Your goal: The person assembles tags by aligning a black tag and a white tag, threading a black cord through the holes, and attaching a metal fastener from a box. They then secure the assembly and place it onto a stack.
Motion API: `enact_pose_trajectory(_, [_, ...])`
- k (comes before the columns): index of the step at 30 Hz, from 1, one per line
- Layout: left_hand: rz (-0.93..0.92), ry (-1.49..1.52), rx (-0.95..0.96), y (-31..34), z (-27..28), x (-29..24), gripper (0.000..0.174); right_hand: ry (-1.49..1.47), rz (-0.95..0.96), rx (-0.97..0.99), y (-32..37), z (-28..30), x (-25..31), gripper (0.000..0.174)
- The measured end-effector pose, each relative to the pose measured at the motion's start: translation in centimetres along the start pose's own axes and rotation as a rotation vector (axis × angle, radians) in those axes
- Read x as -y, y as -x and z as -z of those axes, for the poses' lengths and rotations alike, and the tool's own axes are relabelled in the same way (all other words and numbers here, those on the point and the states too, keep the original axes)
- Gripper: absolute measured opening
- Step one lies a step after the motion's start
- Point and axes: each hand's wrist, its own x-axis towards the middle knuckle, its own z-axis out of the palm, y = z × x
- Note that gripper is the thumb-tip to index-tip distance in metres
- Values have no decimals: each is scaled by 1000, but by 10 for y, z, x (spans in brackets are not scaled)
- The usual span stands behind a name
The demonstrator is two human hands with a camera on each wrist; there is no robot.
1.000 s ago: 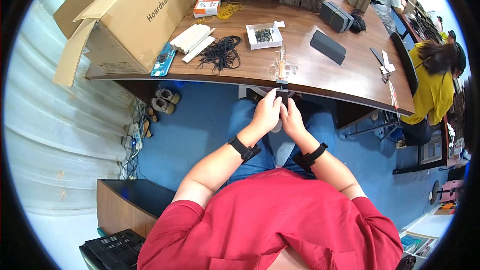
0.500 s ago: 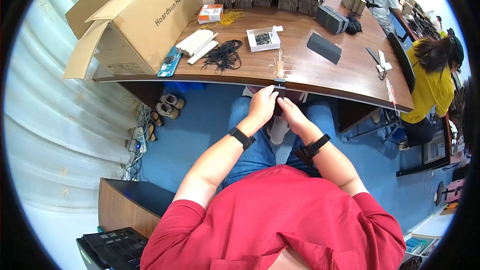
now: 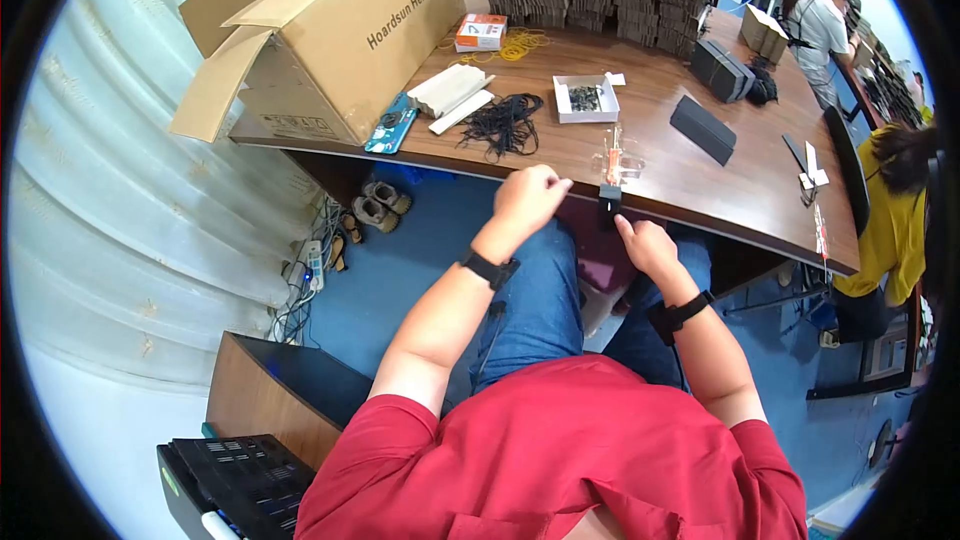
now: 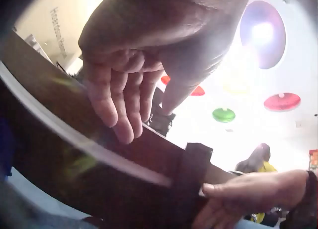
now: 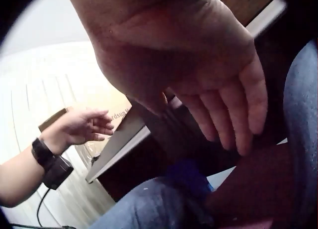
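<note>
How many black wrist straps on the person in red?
2. The left strap is on the wrist behind the left hand; the right strap is behind the right hand, beside the black block. Both wrists show; neither strap is hidden.

Head POV hi, wrist POVs close

Could read “Hoardsun Hengxin” on the side of the open cardboard box (image 3: pixel 350 62), partly also in the right wrist view.
</note>
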Motion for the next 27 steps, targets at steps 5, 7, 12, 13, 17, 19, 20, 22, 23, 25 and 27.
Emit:
enact_pose_trajectory(5, [-129,-511,-481,-48,77,64,33,-73,207,73,16,24,-9,42])
enact_pose_trajectory(7, [-53,-678,-339,-70,100,81,60,-250,274,93,24,32,-8,33])
enact_pose_trajectory(12, [165,-878,98,-130,124,91,94,-479,386,228,45,50,-2,26])
enact_pose_trajectory(13, [201,-837,183,-140,128,97,93,-520,421,250,45,48,-3,24])
enact_pose_trajectory(17, [149,-746,288,-159,137,109,76,-568,551,386,47,73,29,23])
enact_pose_trajectory(19, [75,-735,236,-158,138,113,63,-443,636,480,40,103,65,24])
enact_pose_trajectory(20, [71,-712,244,-158,139,117,61,-414,726,459,32,109,82,25])
enact_pose_trajectory(22, [62,-664,260,-161,143,125,59,-318,894,376,12,113,117,29])
enact_pose_trajectory(23, [51,-666,275,-160,143,127,58,-202,873,408,-4,114,137,33])
enact_pose_trajectory(25, [26,-673,300,-160,143,128,55,47,781,303,-39,108,177,34])
enact_pose_trajectory(27, [64,-688,305,-155,141,123,54,454,657,232,-80,94,211,38])
